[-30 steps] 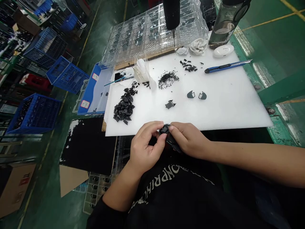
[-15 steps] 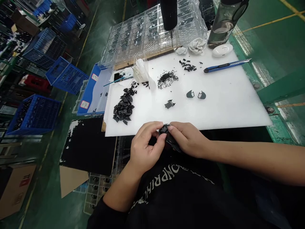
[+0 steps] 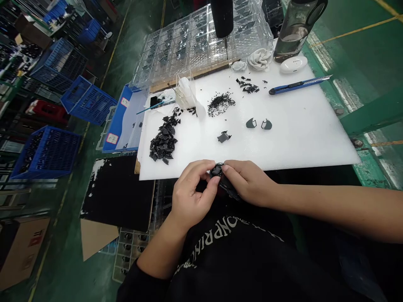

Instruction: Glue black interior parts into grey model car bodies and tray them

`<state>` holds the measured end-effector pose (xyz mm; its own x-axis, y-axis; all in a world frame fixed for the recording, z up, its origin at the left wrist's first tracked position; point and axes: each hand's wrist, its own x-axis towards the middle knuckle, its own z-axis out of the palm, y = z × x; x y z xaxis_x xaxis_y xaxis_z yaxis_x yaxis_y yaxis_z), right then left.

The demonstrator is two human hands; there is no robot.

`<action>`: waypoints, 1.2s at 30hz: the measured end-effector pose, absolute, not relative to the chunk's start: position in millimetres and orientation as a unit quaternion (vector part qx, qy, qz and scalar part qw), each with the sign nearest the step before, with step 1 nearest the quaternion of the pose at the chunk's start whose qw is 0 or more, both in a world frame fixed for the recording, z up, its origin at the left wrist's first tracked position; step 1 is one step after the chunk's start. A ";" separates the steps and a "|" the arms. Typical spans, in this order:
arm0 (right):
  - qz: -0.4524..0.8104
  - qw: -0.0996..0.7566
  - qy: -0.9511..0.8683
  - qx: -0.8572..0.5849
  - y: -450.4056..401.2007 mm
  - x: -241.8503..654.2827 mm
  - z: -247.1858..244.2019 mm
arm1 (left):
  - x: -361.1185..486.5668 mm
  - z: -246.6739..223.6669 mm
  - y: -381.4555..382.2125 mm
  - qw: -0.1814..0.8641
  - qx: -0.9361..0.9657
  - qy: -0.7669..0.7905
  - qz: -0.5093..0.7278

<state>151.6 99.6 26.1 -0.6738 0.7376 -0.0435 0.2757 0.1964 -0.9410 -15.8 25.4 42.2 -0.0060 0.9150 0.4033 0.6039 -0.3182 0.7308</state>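
Note:
Between both hands, at the near edge of the white board (image 3: 296, 147), is a small glossy black plastic part (image 3: 216, 170). My left hand (image 3: 192, 191) pinches its left side with thumb and fingers. Wrapped round its other side is my right hand (image 3: 247, 182), thumb pressed on top; the part's dark lower end runs down beneath that palm. Its exact kind is not clear. On the board just beyond lie a grey-black clip-like piece (image 3: 223, 136) and two small dark grey curved pieces, a left one (image 3: 251, 123) and a right one (image 3: 266, 124).
Black plastic pieces (image 3: 163, 140) are heaped at the board's left, with tiny black screws (image 3: 221, 103) mid-board. A black electric screwdriver (image 3: 222, 19) hangs above the back edge, before a clear compartment tray (image 3: 189, 40). A blue utility knife (image 3: 297, 86) and a bottle (image 3: 291, 35) are at right.
Both hands keep the same grip on the black plastic part. The view has shifted very slightly; nothing else visibly differs.

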 end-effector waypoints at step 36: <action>0.869 0.083 -0.372 -0.316 98.9 148.4 35.1 | -28.8 40.2 31.6 0.291 0.624 0.561 0.459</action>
